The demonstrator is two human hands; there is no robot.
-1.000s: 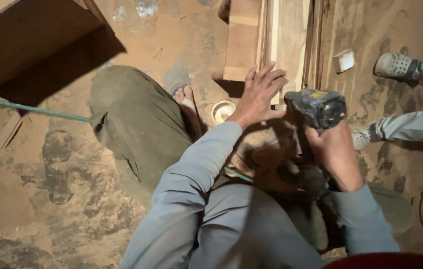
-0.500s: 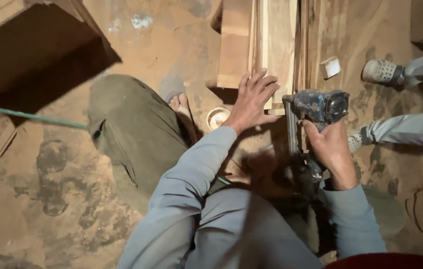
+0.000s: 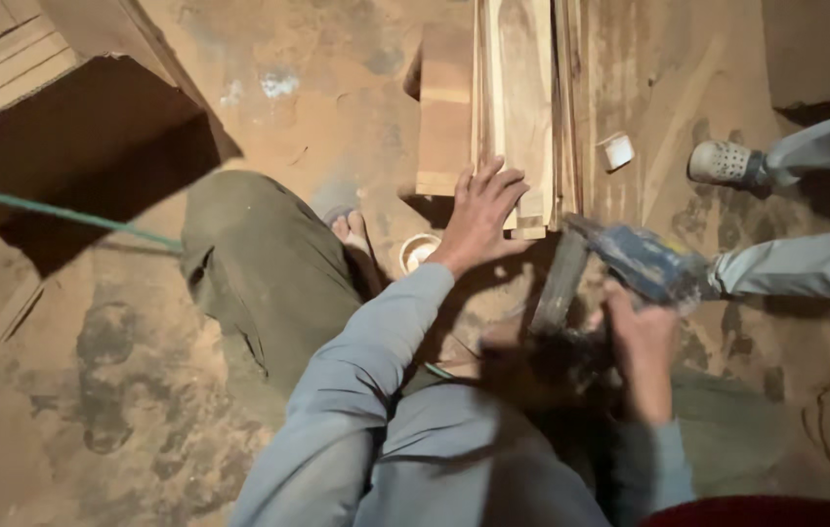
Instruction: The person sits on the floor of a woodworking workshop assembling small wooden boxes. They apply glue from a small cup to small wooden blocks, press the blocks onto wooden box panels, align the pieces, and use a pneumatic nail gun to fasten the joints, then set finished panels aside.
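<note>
My left hand (image 3: 481, 215) lies flat with spread fingers on the near end of a stack of long wooden boards (image 3: 522, 88) that runs away from me on the dusty floor. My right hand (image 3: 642, 344) grips the handle of a blue power nail gun (image 3: 630, 262), blurred by motion, its nose close to the near end of the boards just right of my left hand. Both arms wear grey-blue sleeves. My bent knee in olive trousers (image 3: 259, 273) and my bare foot (image 3: 354, 239) are left of the boards.
A small round white tin (image 3: 419, 252) sits by my foot. A small white cup (image 3: 617, 150) rests right of the boards. Another person's legs and a perforated shoe (image 3: 725, 163) are at the right. A wooden box (image 3: 63, 117) and a green hose (image 3: 54, 215) lie at the left.
The nail gun and my right hand have moved down and tilted, the gun's nose swinging toward the board ends. My left hand stays pressed on the boards. The view has shifted slightly.
</note>
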